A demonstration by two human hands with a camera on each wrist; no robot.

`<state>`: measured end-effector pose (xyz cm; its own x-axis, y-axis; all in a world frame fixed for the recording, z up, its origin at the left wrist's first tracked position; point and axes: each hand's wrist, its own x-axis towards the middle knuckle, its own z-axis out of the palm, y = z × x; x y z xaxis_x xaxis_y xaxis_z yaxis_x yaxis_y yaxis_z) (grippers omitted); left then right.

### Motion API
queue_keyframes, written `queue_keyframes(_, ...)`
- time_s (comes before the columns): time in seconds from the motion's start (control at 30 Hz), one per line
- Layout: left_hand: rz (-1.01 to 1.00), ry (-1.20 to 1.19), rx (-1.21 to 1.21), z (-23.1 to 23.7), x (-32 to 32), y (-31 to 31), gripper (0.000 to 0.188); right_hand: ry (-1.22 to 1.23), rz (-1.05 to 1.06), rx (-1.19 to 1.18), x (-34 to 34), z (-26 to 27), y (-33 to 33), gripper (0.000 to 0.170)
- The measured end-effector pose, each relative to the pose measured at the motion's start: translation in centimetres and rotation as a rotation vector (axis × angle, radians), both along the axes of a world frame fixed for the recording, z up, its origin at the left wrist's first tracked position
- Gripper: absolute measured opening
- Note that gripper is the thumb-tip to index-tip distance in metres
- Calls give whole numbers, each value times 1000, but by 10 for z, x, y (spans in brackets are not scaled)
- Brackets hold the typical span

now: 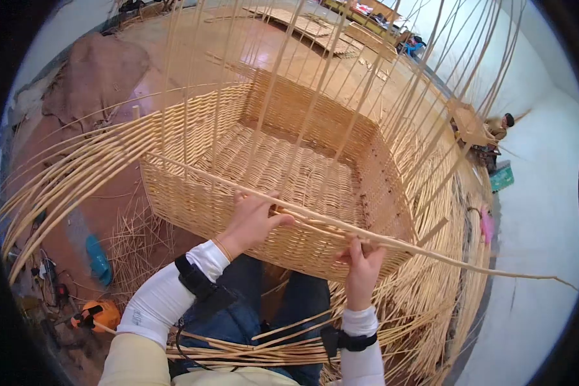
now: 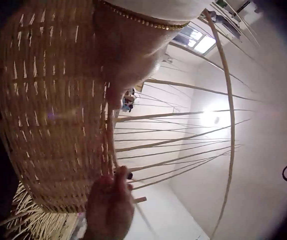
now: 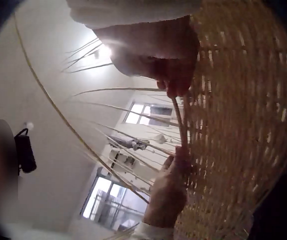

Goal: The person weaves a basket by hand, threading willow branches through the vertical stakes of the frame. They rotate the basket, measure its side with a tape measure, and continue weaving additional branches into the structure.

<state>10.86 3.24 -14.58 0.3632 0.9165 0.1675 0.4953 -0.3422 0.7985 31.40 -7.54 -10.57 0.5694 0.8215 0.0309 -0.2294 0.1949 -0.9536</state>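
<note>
A large angular wicker basket (image 1: 186,199) sits before the person, its near wall facing the body. Tall upright stakes (image 1: 318,90) rise from its walls. A long willow rod (image 1: 482,266) runs along the near rim and sticks out far to the right. My left hand (image 1: 254,224) grips the rod at the rim, fingers over the top and thumb on the near side. Farther right, my right hand (image 1: 361,260) pinches the same rod between thumb and fingers at the rim. In the left wrist view the right hand (image 2: 109,207) appears below, against the woven wall.
A bundle of loose rod ends (image 1: 77,174) fans out at the left. Rods (image 1: 257,354) lie across the lap. A big heap of rods (image 1: 431,302) covers the floor at the right. An orange tool (image 1: 100,315) lies at lower left; another person (image 1: 497,127) is at far right.
</note>
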Motion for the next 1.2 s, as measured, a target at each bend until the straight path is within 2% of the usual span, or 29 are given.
queue_keyframes(0.07, 76, 9, 67, -8, 4, 0, 44, -410, 231, -65, 17, 16, 19, 29)
queue_keyframes(0.1, 76, 4, 68, -12, 8, 0, 44, -559, 231, -72, 18, 25, 34, 33)
queue_keyframes(0.17, 162, 14, 120, -16, 13, 2, 42, -1137, 275, -83, 8, 57, 72, 45)
queue_keyframes(0.23, 200, 6, 112, -4, 18, -4, 36, -1295, 296, 89, -15, 75, 122, 57)
queue_keyframes(0.3, 251, -4, 107, 5, 21, -1, 31, -1416, 143, 85, -33, 72, 164, 61)
queue_keyframes(0.33, 236, 21, 97, 3, 19, 2, 32, -1419, 147, 95, -31, 74, 167, 61)
queue_keyframes(0.4, 237, 47, 73, -18, 17, 12, 33, -900, 157, -53, -31, 77, 166, 44)
queue_keyframes(0.43, 175, -39, -78, -40, 17, 23, 37, -793, 209, -19, -29, 95, 140, 26)
queue_keyframes(0.47, 107, -123, -239, -56, 16, 26, 43, -407, 231, 310, -18, 79, 121, 18)
queue_keyframes(0.5, 112, -121, -277, -46, 12, 21, 43, -449, 22, 256, -3, 49, 98, 23)
queue_keyframes(0.57, 75, 141, -251, 4, 2, 21, 43, -273, -172, 302, 2, 6, 40, 28)
queue_keyframes(0.6, 84, 135, -256, 8, 1, 21, 43, -278, -161, 300, 0, 3, 34, 28)
queue_keyframes(0.67, 26, 148, -290, 11, -3, 16, 44, 36, -213, 382, -6, -4, 20, 25)
queue_keyframes(0.7, 83, 190, -213, 11, -2, 12, 55, 87, -217, 350, -3, -5, 23, 21)
queue_keyframes(0.73, 79, 193, -196, 10, 2, 7, 55, 90, -222, 367, -1, -7, 23, 21)
queue_keyframes(0.8, 219, 183, -42, 11, 8, -2, 70, 166, -270, 281, -1, -9, 19, 21)
queue_keyframes(0.9, 318, 178, -40, 21, 4, 5, 81, 113, -199, 314, -41, 22, -1, 24)
queue_keyframes(1.0, 264, 222, -103, 33, -22, 14, 84, 123, -81, 381, -46, 15, -7, 25)
queue_keyframes(1.07, 275, 248, -144, 31, -37, 22, 86, 39, 31, 330, -52, 10, -3, 23)
queue_keyframes(1.1, 274, 256, -144, 23, -48, 28, 85, 42, 36, 340, -52, 3, 0, 23)
queue_keyframes(1.17, 284, 261, -152, 25, -69, 29, 85, -25, 66, 212, -60, -13, 3, 21)
queue_keyframes(1.2, 308, 233, -77, 41, -74, 17, 76, -21, 81, 218, -64, -7, 0, 21)
